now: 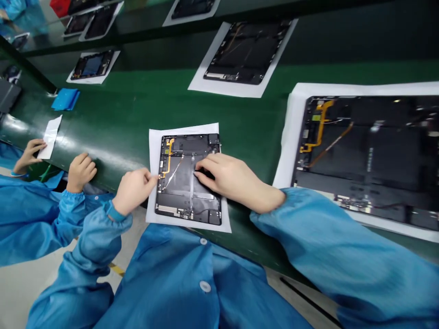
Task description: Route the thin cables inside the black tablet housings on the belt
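Note:
An opened tablet, its black inside and a yellow flex cable showing, lies on a white sheet on the green belt in front of me. My left hand is curled at the tablet's left edge, thumb and fingers pinched against the frame. My right hand rests on top of the tablet's middle, fingers bent and pressing down on the dark panel; I cannot make out anything held under them.
A bigger open tablet on white paper lies to the right. More tablets on sheets sit further along the green belt. A co-worker's hands in blue sleeves are at the left, one touching a white slip. A blue pad lies beyond.

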`<state>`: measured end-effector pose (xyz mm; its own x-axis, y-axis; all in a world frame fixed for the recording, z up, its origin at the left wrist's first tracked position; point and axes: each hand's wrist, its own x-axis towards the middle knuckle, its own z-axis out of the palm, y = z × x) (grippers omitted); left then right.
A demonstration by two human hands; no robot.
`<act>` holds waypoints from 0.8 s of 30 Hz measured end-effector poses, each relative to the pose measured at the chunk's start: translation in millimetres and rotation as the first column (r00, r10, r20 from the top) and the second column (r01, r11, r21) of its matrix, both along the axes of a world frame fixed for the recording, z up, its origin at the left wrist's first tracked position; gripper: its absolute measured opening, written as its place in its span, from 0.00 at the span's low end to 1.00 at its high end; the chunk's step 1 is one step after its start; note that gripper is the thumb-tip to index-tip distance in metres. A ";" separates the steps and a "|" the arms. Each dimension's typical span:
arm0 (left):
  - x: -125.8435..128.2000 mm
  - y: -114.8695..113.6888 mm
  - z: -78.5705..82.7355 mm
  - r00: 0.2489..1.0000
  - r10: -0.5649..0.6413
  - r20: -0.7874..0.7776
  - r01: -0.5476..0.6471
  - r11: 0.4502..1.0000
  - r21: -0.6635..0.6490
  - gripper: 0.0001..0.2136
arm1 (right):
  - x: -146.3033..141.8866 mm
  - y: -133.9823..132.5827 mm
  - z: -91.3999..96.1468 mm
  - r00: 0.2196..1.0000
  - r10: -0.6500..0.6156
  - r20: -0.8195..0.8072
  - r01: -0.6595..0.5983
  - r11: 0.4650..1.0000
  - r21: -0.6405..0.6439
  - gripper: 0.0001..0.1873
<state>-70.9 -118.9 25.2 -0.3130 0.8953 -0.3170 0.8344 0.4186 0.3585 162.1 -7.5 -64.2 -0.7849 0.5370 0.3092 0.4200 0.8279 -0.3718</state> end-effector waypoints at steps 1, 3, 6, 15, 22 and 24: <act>-2.9 11.8 -1.1 0.999 -0.019 0.034 0.020 0.999 -0.031 0.15 | -0.1 -0.3 -1.3 1.000 -0.003 -0.010 0.004 1.000 0.005 0.12; -7.5 30.6 -5.1 0.989 -0.043 0.140 0.062 0.989 -0.136 0.15 | -0.4 -0.6 -3.8 1.000 -0.008 -0.028 0.009 1.000 0.020 0.12; -12.0 43.7 -9.7 0.970 0.005 0.241 0.063 0.961 -0.271 0.12 | -1.4 -0.8 -6.3 0.999 -0.007 -0.037 0.009 0.999 0.046 0.12; -16.7 44.6 -2.8 0.913 0.109 0.392 0.031 0.943 -0.332 0.10 | -1.6 -1.0 -6.0 1.000 -0.015 -0.017 0.016 0.997 0.070 0.13; -12.4 54.1 -7.5 0.926 0.126 0.355 0.006 0.937 -0.349 0.11 | -5.0 -0.8 -5.6 1.000 -0.014 -0.004 0.014 0.999 0.045 0.14; -11.4 55.3 -4.9 0.940 0.115 0.321 0.006 0.936 -0.352 0.10 | -4.4 -0.5 -3.3 1.000 -0.006 -0.007 0.006 0.999 0.032 0.14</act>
<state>-82.3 -63.7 20.4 -0.1810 0.6963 -0.6945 0.6650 0.6069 0.4352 157.7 -8.1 -67.5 -0.7792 0.5316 0.3319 0.4224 0.8368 -0.3484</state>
